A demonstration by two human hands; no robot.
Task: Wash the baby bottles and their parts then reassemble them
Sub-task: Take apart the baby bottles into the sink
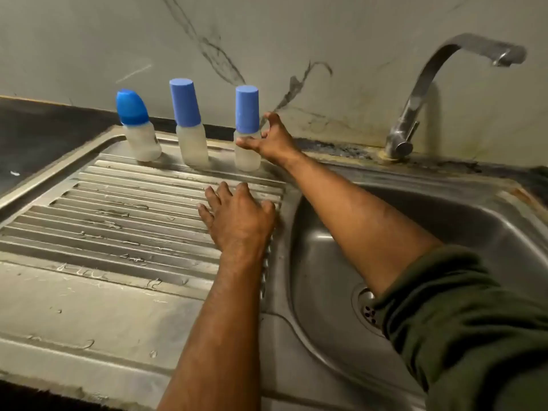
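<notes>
Evidently 3 capped bottles (247,129) stand upright along the drainboard (118,221) back edge, beside the sink (444,221). Right hand (271,140), grip spread apart, touches the nearest; left hand (237,218) rests flat, likely bracing.

blue caps (247,109), grey-veined wall (296,40), green sleeve (474,321)

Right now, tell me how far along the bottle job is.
It looks close to finished. Done: three bottles stand capped in a row at the back of the drainboard: left bottle, middle bottle, right bottle. In hand: the right hand is spread at the right bottle, fingers straight, not gripping it; the left hand lies flat on the drainboard. Left: nothing visible; the sink shows no loose parts.
</notes>
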